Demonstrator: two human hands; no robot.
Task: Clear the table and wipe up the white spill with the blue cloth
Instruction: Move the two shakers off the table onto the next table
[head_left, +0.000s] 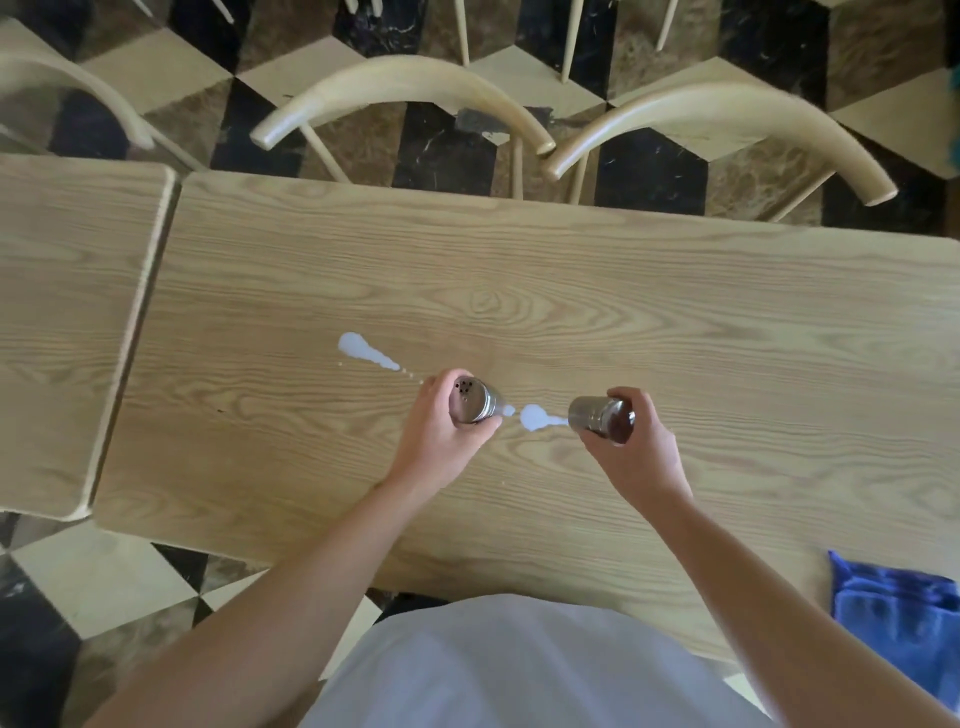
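A white spill runs across the middle of the wooden table (571, 291): a long streak (363, 353) at the left and a rounder blob (535, 417) between my hands. My left hand (447, 431) is shut on a metal shaker (478, 402) with holes in its lid, tilted above the table. My right hand (628, 447) is shut on a second metal shaker (597, 415) with dark contents, tilted towards the blob. The blue cloth (898, 618) lies crumpled at the table's near right edge, apart from both hands.
A second wooden table (67, 322) butts against the left end, with a narrow gap between. Three pale wooden chairs (405, 88) stand along the far side on a black, brown and cream tiled floor (72, 597).
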